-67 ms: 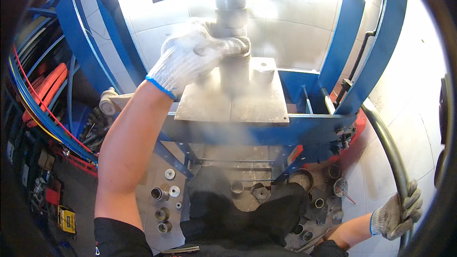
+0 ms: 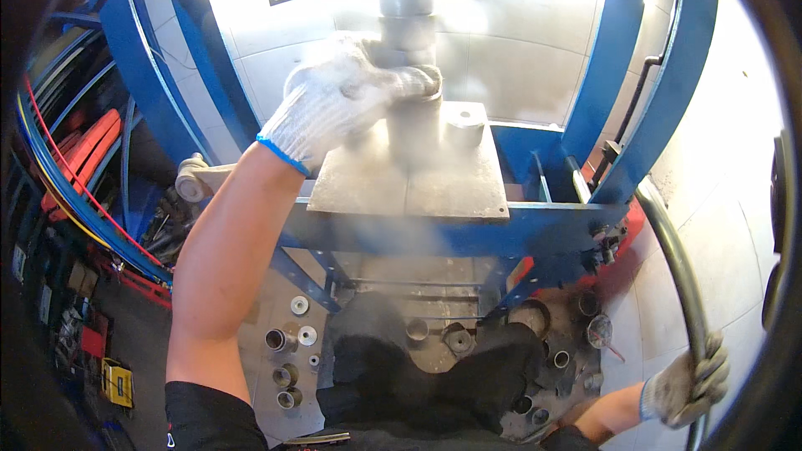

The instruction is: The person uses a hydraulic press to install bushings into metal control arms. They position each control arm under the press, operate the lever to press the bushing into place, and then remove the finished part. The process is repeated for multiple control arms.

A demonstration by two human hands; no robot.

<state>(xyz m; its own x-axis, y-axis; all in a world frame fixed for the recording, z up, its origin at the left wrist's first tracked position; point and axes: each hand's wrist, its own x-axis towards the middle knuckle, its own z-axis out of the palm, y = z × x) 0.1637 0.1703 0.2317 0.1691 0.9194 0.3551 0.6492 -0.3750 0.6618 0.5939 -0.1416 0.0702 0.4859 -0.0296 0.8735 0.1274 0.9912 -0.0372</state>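
Observation:
My left hand (image 2: 347,88), in a white knit glove with a blue cuff, is closed around a grey metal cylinder (image 2: 413,121). This cylinder stands upright over the flat metal plate (image 2: 359,179), beneath the round ram (image 2: 407,29) of a blue-framed press (image 2: 434,230). Haze on the picture blurs where the pieces meet. Far to the right, my right hand (image 2: 689,382), gloved too, wraps round a long black lever bar (image 2: 678,263) that slopes down from the press's right side. A small round metal piece (image 2: 464,127) sits on the plate's right part.
Metal rings and sleeves (image 2: 286,376) lie on the floor left of my legs, and several more (image 2: 560,358) lie to the right. Coloured hoses (image 2: 75,221) hang at the left. A metal arm with a round end (image 2: 192,184) juts out past the press's left side.
My right hand and the lever bar have shifted slightly left and downward. My left hand keeps its grip on the cylinder.

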